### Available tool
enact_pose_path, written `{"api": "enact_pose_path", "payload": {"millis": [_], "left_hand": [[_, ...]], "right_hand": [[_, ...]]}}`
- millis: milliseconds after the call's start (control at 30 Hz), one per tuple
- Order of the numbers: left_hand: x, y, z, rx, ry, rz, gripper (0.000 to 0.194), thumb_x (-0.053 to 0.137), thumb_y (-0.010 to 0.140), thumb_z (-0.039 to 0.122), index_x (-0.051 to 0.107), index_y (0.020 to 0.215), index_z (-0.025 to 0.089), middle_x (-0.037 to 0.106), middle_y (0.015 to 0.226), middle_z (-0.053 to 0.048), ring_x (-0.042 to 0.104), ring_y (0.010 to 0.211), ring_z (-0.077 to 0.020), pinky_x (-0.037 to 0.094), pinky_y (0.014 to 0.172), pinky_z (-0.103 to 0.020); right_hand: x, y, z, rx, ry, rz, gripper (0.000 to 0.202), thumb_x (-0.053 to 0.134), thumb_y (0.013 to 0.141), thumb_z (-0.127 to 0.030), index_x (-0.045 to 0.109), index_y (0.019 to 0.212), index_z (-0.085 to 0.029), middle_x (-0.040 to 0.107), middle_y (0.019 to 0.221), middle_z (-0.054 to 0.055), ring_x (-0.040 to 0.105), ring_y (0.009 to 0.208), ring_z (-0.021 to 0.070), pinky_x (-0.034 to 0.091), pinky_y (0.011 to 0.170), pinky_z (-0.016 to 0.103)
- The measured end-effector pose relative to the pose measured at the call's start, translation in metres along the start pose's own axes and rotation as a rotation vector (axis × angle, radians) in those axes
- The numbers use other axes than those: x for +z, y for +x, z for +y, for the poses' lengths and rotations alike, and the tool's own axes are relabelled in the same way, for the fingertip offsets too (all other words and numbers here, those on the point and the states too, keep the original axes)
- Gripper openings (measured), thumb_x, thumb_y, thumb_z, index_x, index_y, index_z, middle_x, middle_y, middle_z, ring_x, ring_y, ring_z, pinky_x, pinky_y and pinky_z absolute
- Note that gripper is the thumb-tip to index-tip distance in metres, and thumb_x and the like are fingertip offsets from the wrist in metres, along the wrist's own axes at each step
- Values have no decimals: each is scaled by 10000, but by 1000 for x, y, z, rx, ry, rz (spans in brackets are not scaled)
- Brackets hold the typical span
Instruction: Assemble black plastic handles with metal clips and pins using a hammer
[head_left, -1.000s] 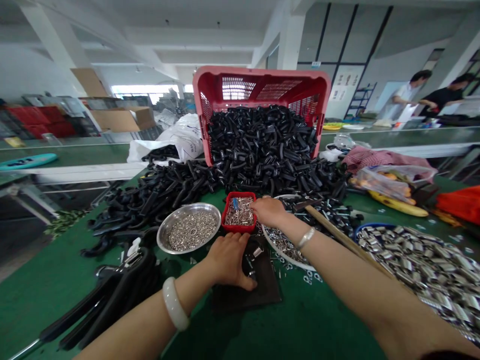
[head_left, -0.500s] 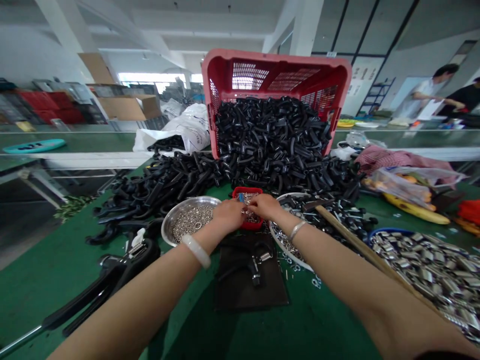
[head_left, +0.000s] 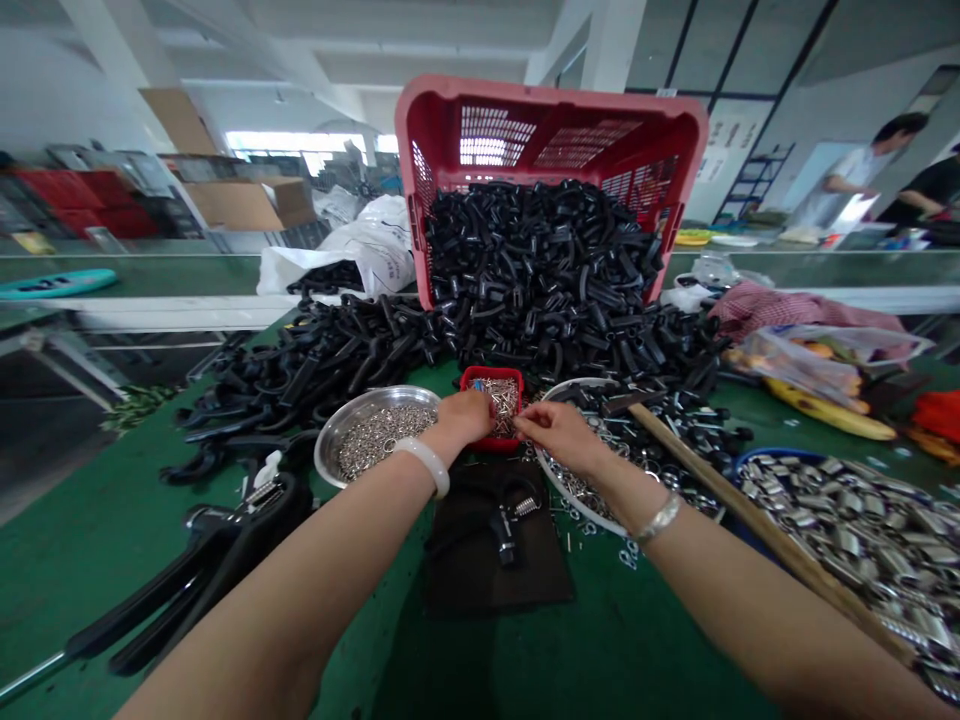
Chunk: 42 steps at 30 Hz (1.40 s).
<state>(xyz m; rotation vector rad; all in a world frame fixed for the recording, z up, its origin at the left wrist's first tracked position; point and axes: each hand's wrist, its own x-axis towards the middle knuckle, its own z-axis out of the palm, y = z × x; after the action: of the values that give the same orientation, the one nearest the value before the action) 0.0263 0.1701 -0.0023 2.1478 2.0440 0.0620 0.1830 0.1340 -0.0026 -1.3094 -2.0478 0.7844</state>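
My left hand (head_left: 466, 416) is closed at the left side of a small red tray (head_left: 517, 378) of thin metal pins (head_left: 504, 396). Whatever its curled fingers hold is hidden. A small blue item (head_left: 478, 385) shows just beyond them. To the right of that tray, my right hand (head_left: 561, 434) is pinched, palm side inward, by the rim of a white basin (head_left: 551, 470) of metal parts; anything between its fingertips is too small to name. Below both hands, a black handle-like part (head_left: 501, 520) with a metal spring (head_left: 526, 507) lies on a dark square plate (head_left: 495, 590).
A steel bowl (head_left: 324, 455) of tiny metal pieces stands left. A wooden-handled hammer (head_left: 697, 455) lies across the right side, near a heap of metal pieces (head_left: 847, 530). Behind, a red crate (head_left: 551, 90) spills black parts (head_left: 540, 260). Assembled black tools (head_left: 217, 550) lie front left.
My right hand has drawn back rightward from the red tray, away from my left hand. My left hand has stayed near the tray. The view has shifted slightly.
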Motion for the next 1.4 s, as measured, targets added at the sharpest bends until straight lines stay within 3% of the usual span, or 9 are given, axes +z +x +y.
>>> {"api": "enact_pose_path", "payload": {"millis": [100,167,233,400,633,800,933,1167,1400], "left_hand": [[-3,-7,1,-16,-95,92,252,466,776,342,564,947,185,628,1004,-106,593,926,-229,449,772,-315],[-6,-17,2,-21,-290,135,219,424,807,297,511,956,163,641,941,-99,623,828,-192,465,723,-289],[-8,-33,3,-8,-557,88,172,396,827,265,452,947,156,650,870,-79,634,653,-146,480,607,-256],[-1,-84,-2,65,-921,-70,57,390,834,223,383,859,172,640,818,-50,572,467,-70,440,429,-182],[13,-118,-8,14,-989,-10,70,423,786,169,356,804,176,640,822,-57,552,423,-67,397,364,-170],[21,-119,-10,169,-903,-29,98,452,782,249,468,817,159,631,723,-6,485,412,-46,395,412,-177],[23,-114,-15,225,-727,-26,217,485,768,342,595,812,160,635,689,5,505,468,-73,408,495,-204],[12,-107,-6,316,-358,16,219,516,766,347,664,819,193,666,752,-6,584,696,-141,410,649,-238],[2,-106,12,418,-6,22,174,504,775,257,653,783,167,651,802,-56,588,731,-182,417,656,-278]], "right_hand": [[-8,-39,-3,-46,-36,-44,166,515,767,-267,637,753,-155,655,677,12,572,616,125,410,579,228],[-7,-60,-2,-82,-105,-24,153,512,778,-265,638,758,-179,657,713,6,576,659,129,403,609,230],[-3,-71,2,-94,-134,17,151,500,797,-264,631,782,-192,659,745,5,581,692,131,401,631,228],[9,-76,11,-90,-326,47,158,478,828,-262,613,784,-195,646,761,16,576,723,143,398,660,236],[14,-80,2,-188,-734,-4,203,421,864,-265,605,868,-178,628,830,65,559,818,167,385,698,246],[21,-96,13,-270,-788,40,280,358,880,-212,596,1025,-180,624,926,79,538,894,175,401,752,251],[24,-107,17,-251,-837,18,401,381,830,-126,488,1215,-159,607,1011,110,524,933,198,434,747,273],[24,-112,15,-231,-813,34,421,369,834,-130,466,1242,-170,607,1007,94,512,952,201,433,787,285],[25,-113,18,-240,-774,54,398,364,844,-140,489,1220,-175,611,975,94,520,933,194,430,789,277]]}}
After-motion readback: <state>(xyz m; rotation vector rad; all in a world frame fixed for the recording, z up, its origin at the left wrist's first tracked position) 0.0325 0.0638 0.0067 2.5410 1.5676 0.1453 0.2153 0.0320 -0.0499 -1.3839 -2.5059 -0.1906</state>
